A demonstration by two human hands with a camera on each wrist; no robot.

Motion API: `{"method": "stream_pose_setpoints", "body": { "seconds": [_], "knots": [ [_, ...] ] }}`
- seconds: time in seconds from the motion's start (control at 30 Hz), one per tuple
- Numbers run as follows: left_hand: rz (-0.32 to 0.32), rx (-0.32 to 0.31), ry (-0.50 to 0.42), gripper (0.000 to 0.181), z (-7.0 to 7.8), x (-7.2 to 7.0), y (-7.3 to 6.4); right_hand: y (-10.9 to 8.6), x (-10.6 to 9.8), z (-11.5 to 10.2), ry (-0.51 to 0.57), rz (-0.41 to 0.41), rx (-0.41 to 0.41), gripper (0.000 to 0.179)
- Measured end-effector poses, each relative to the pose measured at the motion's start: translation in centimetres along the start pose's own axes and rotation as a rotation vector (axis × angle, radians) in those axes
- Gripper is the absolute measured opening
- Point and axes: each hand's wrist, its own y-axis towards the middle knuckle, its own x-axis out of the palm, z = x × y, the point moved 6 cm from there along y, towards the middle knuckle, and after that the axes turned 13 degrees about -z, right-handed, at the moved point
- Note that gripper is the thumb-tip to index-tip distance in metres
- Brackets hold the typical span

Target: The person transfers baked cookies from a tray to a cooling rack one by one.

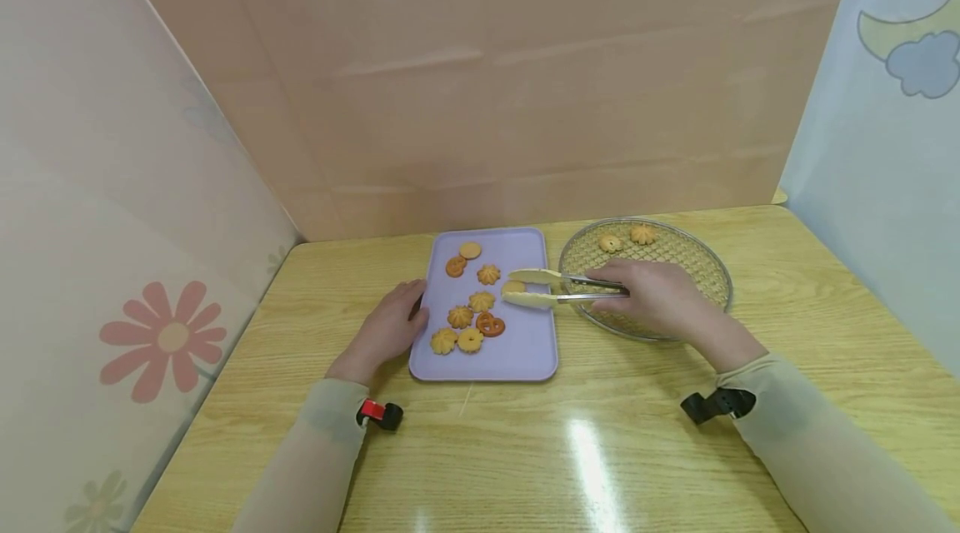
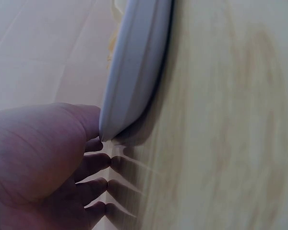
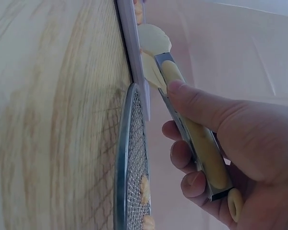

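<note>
We look down before a tan backdrop [image 1: 487,83], with pale, printed walls [image 1: 67,183] at either side, onto a wood-grain surface [image 1: 525,475]. On it we see a lavender tray [image 1: 528,350] and, just to its right, a round wire mesh rack [image 1: 693,266] with a metal rim. Two bare hands are at work. We find the left grip [image 1: 384,325] loose at the tray's left side, thumb touching the edge, fingertips near the surface. The right grip [image 1: 652,291], above the rack, is wrapped around the handles of metal tongs [image 1: 581,298], whose cream tips reach over the tray's right side, narrowly parted. Between those tips we spot a round biscuit [image 1: 514,287] on the tray; whether they touch it, we cannot tell. Elsewhere on the tray we count six more biscuits [image 1: 482,301], mostly flower-shaped, and two small brown pretzels [image 1: 491,324], one near the far end, one nearer the middle. Two pale biscuits [image 1: 642,234] sit at the rack's far side.
</note>
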Motion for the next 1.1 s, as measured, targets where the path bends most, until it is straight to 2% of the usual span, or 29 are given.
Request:
{"method": "stream_pose_setpoints", "body": {
  "seconds": [0.17,0.3,0.5,0.63,0.83,1.0,1.1],
  "knots": [
    [0.008,0.014,0.014,0.061,0.0,0.0,0.1,-0.1,-0.3,0.6,0.094,-0.006,0.048,0.05],
    [0.01,0.018,0.013,0.061,0.0,0.0,0.1,-0.4,-0.7,1.3,0.191,-0.01,0.118,0.051],
    [0.003,0.01,0.009,0.061,0.1,0.0,-0.1,-1.1,-1.0,2.6,0.408,-0.05,0.226,0.06],
    [0.003,0.009,0.008,0.061,0.2,0.0,-0.2,-1.8,-1.2,3.4,0.552,-0.082,0.24,0.066],
    [0.003,0.016,0.003,0.061,0.2,-0.1,-0.2,-2.7,-1.2,4.6,0.726,-0.116,0.249,0.064],
    [-0.003,0.006,0.004,0.062,0.1,-0.1,-0.1,-3.4,-1.3,5.4,0.736,-0.133,0.26,0.065],
    [-0.006,0.004,0.0,0.062,0.0,-0.1,-0.1,-3.9,-1.7,5.7,0.643,-0.116,0.284,0.07]
  ]
}}
